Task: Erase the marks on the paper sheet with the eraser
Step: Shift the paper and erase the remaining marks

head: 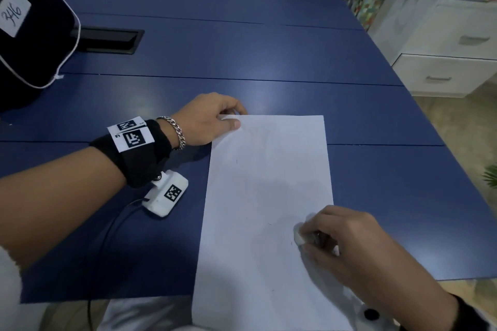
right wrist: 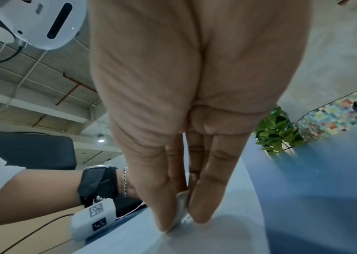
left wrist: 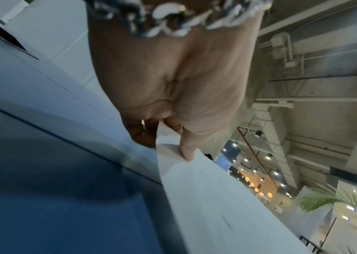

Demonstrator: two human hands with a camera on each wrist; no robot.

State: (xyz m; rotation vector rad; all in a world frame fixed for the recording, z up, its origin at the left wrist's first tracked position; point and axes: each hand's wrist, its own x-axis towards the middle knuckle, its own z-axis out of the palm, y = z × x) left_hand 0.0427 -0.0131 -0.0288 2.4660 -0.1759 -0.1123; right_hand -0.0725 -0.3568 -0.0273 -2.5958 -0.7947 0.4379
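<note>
A white paper sheet [head: 269, 209] lies lengthwise on the blue table [head: 215, 62], its near end hanging over the table's front edge. Faint short pencil marks [head: 291, 243] show on it. My left hand [head: 212, 121] pinches the sheet's far left corner, thumb on top and fingers curled beneath [left wrist: 186, 151]. My right hand [head: 341, 239] grips a small white eraser [head: 299, 235] between thumb and fingers and presses it on the paper near the right edge. In the right wrist view the eraser [right wrist: 182, 206] sits between the fingertips [right wrist: 199, 214], touching the sheet [right wrist: 173, 240].
A dark bag with a white label [head: 16, 12] sits at the far left. A black cable hatch [head: 107, 40] is set in the table behind it. White drawers [head: 443, 62] stand to the right, off the table. A cable [head: 107, 236] runs from my left wrist camera.
</note>
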